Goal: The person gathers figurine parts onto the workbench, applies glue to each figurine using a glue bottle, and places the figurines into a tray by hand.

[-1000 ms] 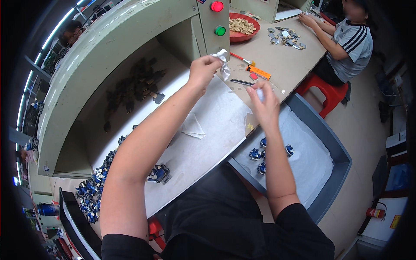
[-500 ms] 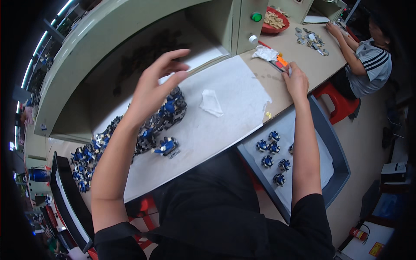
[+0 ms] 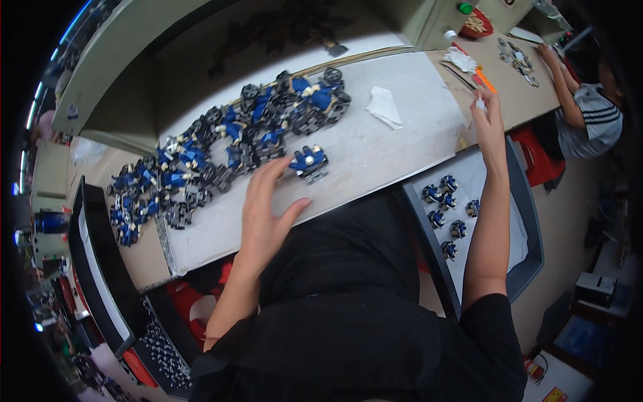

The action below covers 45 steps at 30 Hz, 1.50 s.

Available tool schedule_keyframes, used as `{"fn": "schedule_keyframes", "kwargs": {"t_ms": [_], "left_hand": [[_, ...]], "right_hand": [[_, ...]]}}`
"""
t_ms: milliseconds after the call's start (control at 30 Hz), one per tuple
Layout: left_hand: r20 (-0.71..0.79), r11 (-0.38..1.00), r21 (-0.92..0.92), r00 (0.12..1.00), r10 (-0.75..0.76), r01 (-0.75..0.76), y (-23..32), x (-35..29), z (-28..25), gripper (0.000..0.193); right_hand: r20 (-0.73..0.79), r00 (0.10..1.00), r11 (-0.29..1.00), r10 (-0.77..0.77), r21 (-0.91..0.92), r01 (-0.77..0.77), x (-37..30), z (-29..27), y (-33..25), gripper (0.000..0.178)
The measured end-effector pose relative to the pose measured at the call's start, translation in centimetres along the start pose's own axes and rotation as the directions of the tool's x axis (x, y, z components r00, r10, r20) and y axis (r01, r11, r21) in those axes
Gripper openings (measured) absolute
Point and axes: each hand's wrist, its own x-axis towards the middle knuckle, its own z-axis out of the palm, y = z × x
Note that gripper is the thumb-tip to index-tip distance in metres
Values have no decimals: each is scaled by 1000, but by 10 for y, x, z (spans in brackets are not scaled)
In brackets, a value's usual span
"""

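Note:
On the white sheet (image 3: 395, 154) over the bench stands a single small blue, grey and cream toy figure (image 3: 309, 163). My left hand (image 3: 269, 204) is beside it, fingers and thumb spread, with the fingertips close to its left side. I cannot tell whether they touch. Over the bench's front edge at the right, my right hand (image 3: 490, 117) pinches a small slim white object (image 3: 480, 102); its kind is unclear. Just beyond that hand lie an orange-handled tool (image 3: 483, 79) and crumpled white wrapping (image 3: 460, 60). A dense pile of similar toys (image 3: 248, 127) spreads behind and left of my left hand.
A grey tray (image 3: 429, 264) holding several figures sits below the bench at the right. A folded white tissue (image 3: 384, 107) lies on the sheet. Behind is a hooded booth (image 3: 144, 107). A co-worker (image 3: 583, 114) sits at the far right beside loose parts (image 3: 517, 61); a black tray (image 3: 100, 268) stands left.
My left hand has come down from above the pile to beside the single figure. My right hand keeps its pinch on the white object. The whole view has shifted.

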Motion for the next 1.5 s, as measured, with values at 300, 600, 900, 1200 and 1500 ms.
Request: {"fn": "schedule_keyframes", "kwargs": {"t_ms": [300, 600, 900, 1200, 1500], "left_hand": [[-86, 989, 136, 994, 66, -54, -13, 3, 27, 74], [-198, 967, 138, 951, 237, -212, -20, -3, 28, 70], [-201, 960, 90, 939, 278, -265, -19, -3, 30, 67], [-137, 963, 115, 956, 259, -245, -20, -5, 27, 67], [-126, 961, 115, 956, 266, -252, -20, -4, 26, 68]], "right_hand": [[517, 845, 603, 135, 634, -484, -163, 51, -75, 59], [417, 878, 656, 236, 598, -461, -187, 69, -78, 36], [337, 921, 758, 195, 545, -359, -198, 64, -82, 35], [28, 985, 818, -168, 562, 124, -189, 86, -79, 38], [7, 932, 814, -364, 489, 314, -185, 92, -84, 43]]}}
